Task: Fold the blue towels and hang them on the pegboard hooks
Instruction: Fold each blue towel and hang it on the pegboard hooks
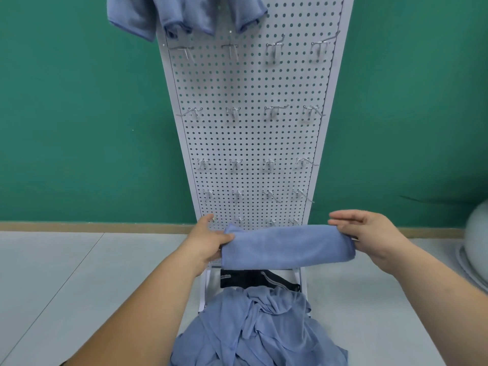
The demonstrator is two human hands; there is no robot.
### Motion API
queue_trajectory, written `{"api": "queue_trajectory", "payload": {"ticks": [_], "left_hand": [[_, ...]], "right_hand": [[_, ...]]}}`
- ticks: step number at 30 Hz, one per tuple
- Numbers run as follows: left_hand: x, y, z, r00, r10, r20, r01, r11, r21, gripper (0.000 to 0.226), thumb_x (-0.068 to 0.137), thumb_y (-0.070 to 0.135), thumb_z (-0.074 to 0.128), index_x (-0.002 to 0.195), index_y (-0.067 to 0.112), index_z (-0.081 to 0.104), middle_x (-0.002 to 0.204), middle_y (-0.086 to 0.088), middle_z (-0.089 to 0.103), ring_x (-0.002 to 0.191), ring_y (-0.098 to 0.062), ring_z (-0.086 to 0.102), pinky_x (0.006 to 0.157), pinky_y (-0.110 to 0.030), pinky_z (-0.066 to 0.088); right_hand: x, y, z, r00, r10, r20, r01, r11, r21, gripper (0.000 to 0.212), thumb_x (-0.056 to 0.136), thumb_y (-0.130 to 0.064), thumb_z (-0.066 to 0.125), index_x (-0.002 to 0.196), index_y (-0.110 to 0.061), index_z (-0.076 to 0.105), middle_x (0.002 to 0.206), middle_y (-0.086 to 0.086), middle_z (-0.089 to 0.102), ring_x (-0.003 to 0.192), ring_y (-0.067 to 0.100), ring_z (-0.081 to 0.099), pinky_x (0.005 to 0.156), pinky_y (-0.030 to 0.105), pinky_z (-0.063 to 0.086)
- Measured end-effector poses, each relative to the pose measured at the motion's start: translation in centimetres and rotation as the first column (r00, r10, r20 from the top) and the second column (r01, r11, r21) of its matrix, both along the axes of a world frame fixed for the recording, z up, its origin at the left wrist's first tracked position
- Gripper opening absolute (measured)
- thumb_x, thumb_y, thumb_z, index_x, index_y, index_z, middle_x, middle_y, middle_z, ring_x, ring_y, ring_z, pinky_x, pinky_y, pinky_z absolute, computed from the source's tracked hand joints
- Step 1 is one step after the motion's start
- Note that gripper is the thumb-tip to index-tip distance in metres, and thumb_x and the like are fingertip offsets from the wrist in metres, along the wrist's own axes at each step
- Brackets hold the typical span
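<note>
I see the left hand [208, 241] and right hand [369, 237] each pinching an end of the folded towel [287, 249]. Behind the grip: pegboard [250, 138], green wall [79, 114]. Below: towel pile [258, 328], pale tiled floor [66, 286].

Held level before the foot of the white pegboard [250, 83]: a folded towel [287, 247]. Pinched at the left end by the left hand [208, 239], thumb on top; gripped at the right end by the right hand [369, 233], fingers [340, 220] stretched out above. Below, a crumpled heap of blue towels [258, 326] on the floor [79, 286], a black cloth [250, 278] just behind. Higher up, bare metal hooks [233, 112] in rows of 4; at the top, hung towels [182, 14].
</note>
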State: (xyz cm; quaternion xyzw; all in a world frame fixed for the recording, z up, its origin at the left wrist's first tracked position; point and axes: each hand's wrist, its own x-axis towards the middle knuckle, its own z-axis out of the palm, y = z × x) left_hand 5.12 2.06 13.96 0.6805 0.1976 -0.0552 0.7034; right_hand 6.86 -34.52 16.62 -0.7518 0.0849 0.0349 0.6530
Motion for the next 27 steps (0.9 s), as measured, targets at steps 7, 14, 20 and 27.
{"api": "queue_trajectory", "payload": {"ticks": [7,14,20,27], "left_hand": [[-0.1,0.8,0.7,0.961,0.066,0.270,-0.139,0.956,0.259,0.035,0.098,0.012,0.073,0.125,0.034,0.067,0.105,0.018,0.078,0.110,-0.016,0.069,0.094,-0.038,0.057],[-0.4,1.0,0.6,0.923,-0.352,0.158,0.180,0.755,0.631,0.043,0.083,0.017,0.088,0.118,0.035,0.072,0.125,0.016,0.066,0.113,-0.010,0.063,0.100,-0.030,0.052],[-0.1,2.6,0.8,0.911,-0.407,0.062,0.218,0.606,0.765,0.008,0.097,0.032,0.071,0.097,0.023,0.073,0.097,0.004,0.071,0.087,-0.017,0.064,0.082,-0.037,0.056],[-0.5,2.6,1.8,0.953,-0.267,0.144,0.198,0.906,0.373,0.027,0.100,0.040,0.070,0.104,0.013,0.071,0.099,-0.006,0.075,0.085,-0.017,0.064,0.080,-0.031,0.051]], "right_hand": [[-0.1,0.6,-0.3,1.000,0.004,-0.019,-0.003,0.999,0.046,0.025,0.095,0.007,0.067,0.114,-0.007,0.076,0.111,0.008,0.080,0.105,0.022,0.075,0.091,0.036,0.056],[-0.9,1.6,-0.3,0.987,0.127,0.095,-0.075,0.900,-0.429,0.047,0.074,-0.004,0.091,0.109,-0.032,0.078,0.105,-0.010,0.079,0.094,0.015,0.076,0.086,0.036,0.063],[-1.2,1.0,0.2,0.948,0.287,0.135,-0.110,0.695,-0.711,0.015,0.093,-0.024,0.078,0.096,-0.039,0.077,0.086,-0.022,0.076,0.084,0.005,0.071,0.077,0.031,0.058],[-1.4,0.4,-0.1,0.968,0.252,-0.018,-0.252,0.959,-0.131,0.024,0.104,-0.027,0.065,0.109,-0.004,0.067,0.096,0.010,0.072,0.086,0.020,0.064,0.095,0.047,0.058]]}}
